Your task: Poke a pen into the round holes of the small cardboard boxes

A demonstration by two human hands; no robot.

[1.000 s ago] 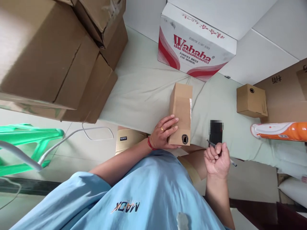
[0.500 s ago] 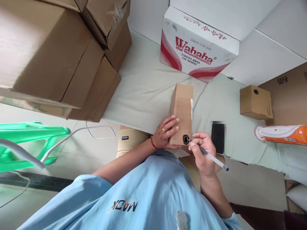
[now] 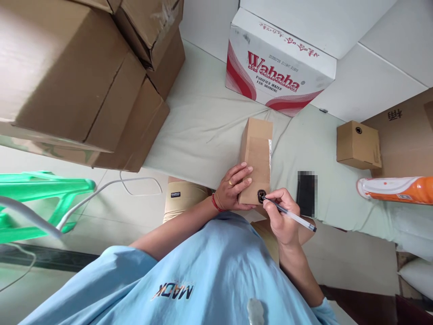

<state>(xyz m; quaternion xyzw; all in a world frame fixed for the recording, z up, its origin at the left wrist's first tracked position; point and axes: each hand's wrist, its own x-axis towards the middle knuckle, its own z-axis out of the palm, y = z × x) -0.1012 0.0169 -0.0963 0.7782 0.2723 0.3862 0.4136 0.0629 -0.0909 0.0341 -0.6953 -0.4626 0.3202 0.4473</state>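
Observation:
A small brown cardboard box [image 3: 258, 158] lies at the near edge of the cloth-covered surface. My left hand [image 3: 234, 186], with a ring and a red wrist cord, holds its left side, fingers over the top and thumb along the near edge. A gel pen [image 3: 297, 220] with a clear barrel and dark end is pinched in my right hand [image 3: 282, 214]. The tip meets a black-outlined mark or hole [image 3: 261, 196] at the box's near right corner; I cannot tell which it is. A white label [image 3: 270, 152] runs along the right edge.
A white and red Wahaha carton [image 3: 277, 67] stands behind. Large brown cartons [image 3: 81, 81] fill the left. To the right are a black phone-like object [image 3: 306, 196], another small box [image 3: 358, 146] and an orange-white cylinder [image 3: 395, 188]. A green plastic stool [image 3: 67, 187] stands lower left.
My right hand has shifted slightly left with the pen, its fingers now closer to the dark mark. My left hand and the box stay in place.

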